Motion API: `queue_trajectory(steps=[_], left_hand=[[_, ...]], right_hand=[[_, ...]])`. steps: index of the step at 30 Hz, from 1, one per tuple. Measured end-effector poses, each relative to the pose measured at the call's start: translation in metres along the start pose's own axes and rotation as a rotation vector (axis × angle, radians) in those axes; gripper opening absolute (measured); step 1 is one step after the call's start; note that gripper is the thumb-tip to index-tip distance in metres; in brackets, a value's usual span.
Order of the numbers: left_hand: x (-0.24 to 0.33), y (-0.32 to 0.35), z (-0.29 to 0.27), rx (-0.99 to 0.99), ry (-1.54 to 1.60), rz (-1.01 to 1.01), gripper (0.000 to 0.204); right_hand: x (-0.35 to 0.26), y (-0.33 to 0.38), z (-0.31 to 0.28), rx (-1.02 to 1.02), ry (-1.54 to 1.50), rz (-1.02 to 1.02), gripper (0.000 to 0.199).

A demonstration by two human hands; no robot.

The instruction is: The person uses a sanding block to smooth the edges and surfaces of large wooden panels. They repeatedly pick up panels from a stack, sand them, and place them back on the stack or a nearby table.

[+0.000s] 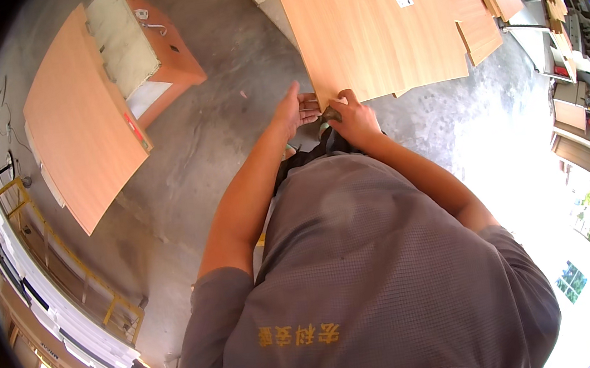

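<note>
At the near left corner of the right wood-grain panel (380,38), the right hand (356,121) seems to pinch the edge, the left hand (290,112) open beside it: apparently edge work, calling for steadiness.

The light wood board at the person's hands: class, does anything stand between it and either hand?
Nothing visible does: the left hand and the right hand are both at the near corner of the board.
</note>
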State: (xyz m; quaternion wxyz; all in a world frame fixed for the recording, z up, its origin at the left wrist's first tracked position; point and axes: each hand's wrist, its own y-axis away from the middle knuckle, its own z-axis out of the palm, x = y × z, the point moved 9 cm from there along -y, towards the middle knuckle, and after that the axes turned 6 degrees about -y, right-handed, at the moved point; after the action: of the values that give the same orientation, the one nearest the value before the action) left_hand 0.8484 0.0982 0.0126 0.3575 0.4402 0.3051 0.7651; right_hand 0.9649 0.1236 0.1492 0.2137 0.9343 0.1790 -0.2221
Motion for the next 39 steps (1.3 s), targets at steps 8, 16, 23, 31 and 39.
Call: queue_trajectory(steps=[8, 16, 23, 31, 39], left_hand=[[-0.003, -0.012, -0.001, -0.22, -0.058, -0.118, 0.055], [0.068, -0.027, -0.014, -0.214, -0.417, 0.049, 0.031], [0.164, -0.078, -0.024, -0.19, -0.578, 0.098, 0.038], [0.172, -0.094, -0.011, -0.448, -0.749, 0.147, 0.042], [0.184, -0.084, -0.009, -0.613, -0.928, 0.085, 0.052]], right_hand=[[-0.013, -0.055, -0.007, 0.087, -0.022, 0.102, 0.037], [-0.032, -0.199, -0.043, 0.159, -0.05, 0.127, 0.03], [-0.053, -0.337, -0.099, 0.101, -0.052, 0.291, 0.041], [-0.083, -0.546, -0.157, 0.133, 0.021, 0.263, 0.031], [-0.071, -0.762, -0.217, 0.135, 0.078, 0.235, 0.042]])
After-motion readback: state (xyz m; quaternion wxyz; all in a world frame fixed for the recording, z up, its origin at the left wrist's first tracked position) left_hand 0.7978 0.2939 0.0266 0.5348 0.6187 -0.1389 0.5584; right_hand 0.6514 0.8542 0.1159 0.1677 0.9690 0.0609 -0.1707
